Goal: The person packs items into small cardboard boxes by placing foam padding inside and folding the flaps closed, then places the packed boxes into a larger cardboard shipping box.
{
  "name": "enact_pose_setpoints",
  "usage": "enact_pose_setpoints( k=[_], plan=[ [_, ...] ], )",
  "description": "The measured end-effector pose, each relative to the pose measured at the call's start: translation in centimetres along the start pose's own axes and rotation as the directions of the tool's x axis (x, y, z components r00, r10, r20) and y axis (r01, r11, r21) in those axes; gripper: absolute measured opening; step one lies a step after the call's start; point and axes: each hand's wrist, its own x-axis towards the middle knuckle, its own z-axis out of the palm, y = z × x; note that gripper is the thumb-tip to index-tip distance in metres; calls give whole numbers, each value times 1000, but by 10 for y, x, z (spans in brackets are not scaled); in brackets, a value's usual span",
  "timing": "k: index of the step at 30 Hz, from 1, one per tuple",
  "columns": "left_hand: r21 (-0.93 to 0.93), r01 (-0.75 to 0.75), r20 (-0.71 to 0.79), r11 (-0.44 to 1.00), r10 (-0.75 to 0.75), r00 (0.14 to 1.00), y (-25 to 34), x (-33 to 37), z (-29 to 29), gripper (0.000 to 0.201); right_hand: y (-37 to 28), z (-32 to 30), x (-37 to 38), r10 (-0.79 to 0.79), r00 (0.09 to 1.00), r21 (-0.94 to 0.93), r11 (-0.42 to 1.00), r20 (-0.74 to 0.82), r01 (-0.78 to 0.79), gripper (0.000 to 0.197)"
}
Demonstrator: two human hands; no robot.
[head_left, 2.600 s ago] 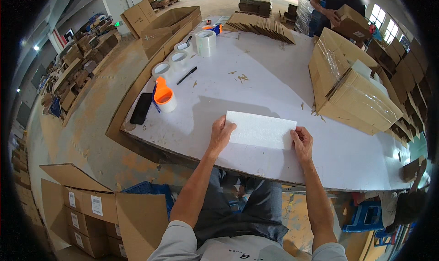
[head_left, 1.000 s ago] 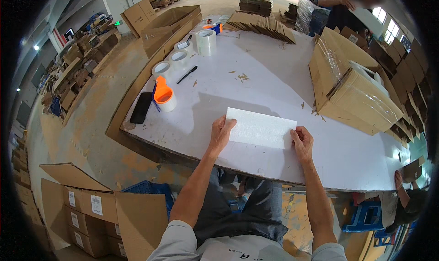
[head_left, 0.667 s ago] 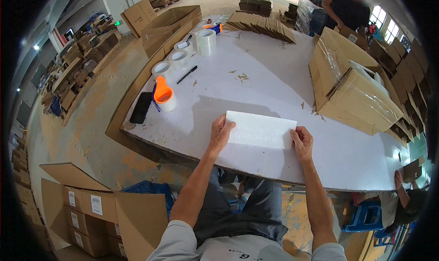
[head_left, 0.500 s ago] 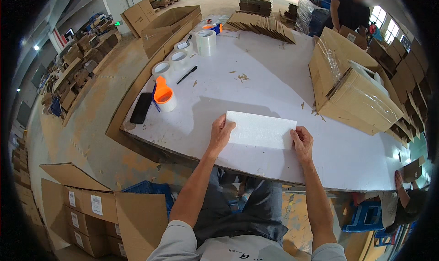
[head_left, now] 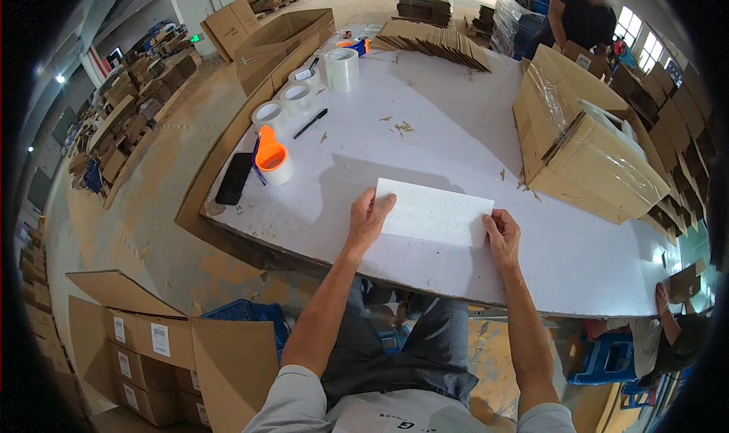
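Between my two hands is a flat white rectangular foam sheet [head_left: 437,214], held over the near part of the white table [head_left: 364,141]. My left hand [head_left: 369,217] pinches its left end, thumb on top and fingers behind. At the opposite end, my right hand [head_left: 502,236] grips the right edge between thumb and curled fingers. The sheet's far edge looks slightly raised, and its underside is hidden. To the left of my left hand stands an orange tape dispenser [head_left: 269,154] with a clear roll, beside a black phone [head_left: 235,179].
Clear tape rolls [head_left: 342,70] and a black marker [head_left: 310,124] lie along the left side. An opened cardboard box [head_left: 585,141] occupies the right, with flat cardboard pieces [head_left: 433,42] at the back. A carton of boxes [head_left: 171,349] stands lower left. Another person [head_left: 581,12] is beyond the table.
The left end of the foam sheet has shifted slightly up and right with my left thumb. My right hand has hardly moved.
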Motion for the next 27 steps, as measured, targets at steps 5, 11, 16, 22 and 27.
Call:
enact_pose_setpoints(
  k=[5,11,16,22,27],
  plan=[
    [23,28,7,999,-28,1000,0,0,0,36,-3,-1,0,-8,1000,-12,1000,9,9,22],
    [-26,42,2,999,-42,999,-3,1,-3,43,-3,1,-1,-16,1000,12,1000,-2,16,21],
    [-207,56,20,977,-53,998,5,-3,1,40,0,-1,0,-35,999,-24,999,-6,35,23],
    [-248,109,65,963,-95,993,0,-2,-6,29,-6,1,-2,-16,1000,-13,1000,2,16,22],
    [-207,81,68,975,-68,995,4,-2,-2,25,-1,-2,0,-40,999,-18,999,-2,40,23]
  ],
)
